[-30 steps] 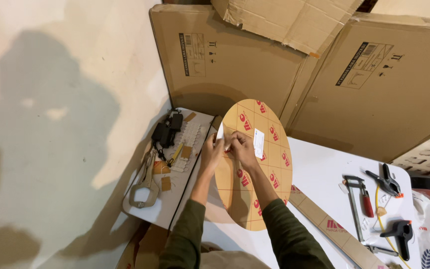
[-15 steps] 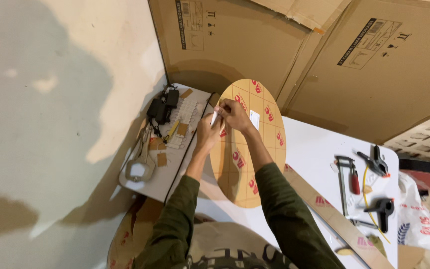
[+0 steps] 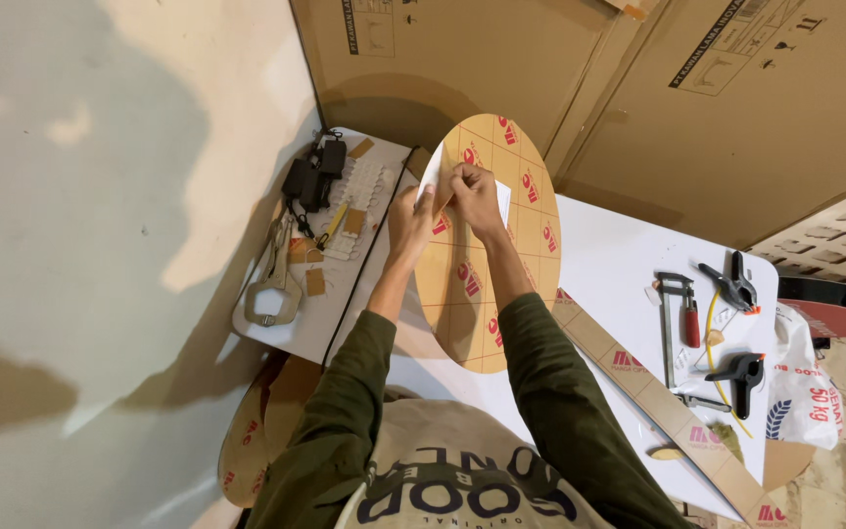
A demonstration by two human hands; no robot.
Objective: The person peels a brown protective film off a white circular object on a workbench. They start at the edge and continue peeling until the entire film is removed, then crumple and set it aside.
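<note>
I'm watching both hands working at the 12 o'clock end of the round brown-papered disc (image 3: 487, 255) lying on the white table (image 3: 619, 264). My left hand (image 3: 410, 220) and right hand (image 3: 474, 196) are pinching a white paper strip (image 3: 433, 176) there. Cardboard boxes (image 3: 736, 108) are crowding 12 o'clock; clamps (image 3: 736, 284) are sitting at 3 o'clock, with bare tabletop between. Since half a second ago, the hands are staying put.

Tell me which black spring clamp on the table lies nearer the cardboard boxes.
The upper spring clamp, beside the bar clamp's head; the other spring clamp lies nearer the plastic bag.
</note>
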